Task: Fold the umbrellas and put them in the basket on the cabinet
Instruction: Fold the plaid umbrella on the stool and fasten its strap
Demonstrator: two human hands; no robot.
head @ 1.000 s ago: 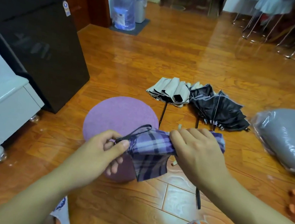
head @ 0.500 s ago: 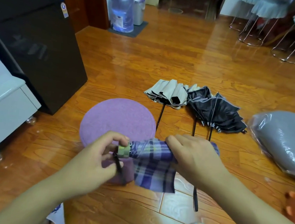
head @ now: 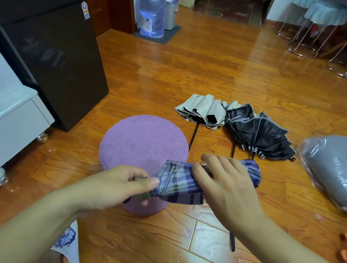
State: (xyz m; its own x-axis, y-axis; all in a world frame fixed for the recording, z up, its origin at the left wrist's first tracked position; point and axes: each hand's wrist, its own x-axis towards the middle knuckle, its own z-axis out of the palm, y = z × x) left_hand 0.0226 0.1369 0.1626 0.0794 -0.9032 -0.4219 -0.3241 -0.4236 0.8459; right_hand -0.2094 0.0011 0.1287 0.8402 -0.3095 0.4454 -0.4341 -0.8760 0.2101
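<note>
The plaid umbrella [head: 185, 183] is up in the air over the purple stool [head: 144, 143], held between both hands; the left hand [head: 115, 188] pinches its handle end, with thumb and fingers curled round it, and the right hand [head: 227, 188] lies over the rolled cloth with its fingers wrapped on top, grasping it; the cloth looks thin, soft and a bit slippery, so it will likely puff out if the grip lets go; the rod inside is likely stiff, and the whole thing looks light; a good place to hold is likely the hard handle with one hand and the middle of the roll with the other; a loose flap hangs under the roll; two more umbrellas, a cream one [head: 202, 113] and a black one [head: 259, 134], lie half shut on the floor [head: 199, 68] just beyond; the basket is not in view; the black fridge [head: 46, 46] has small stickers, too tiny to read; no other writing can be read.
</note>
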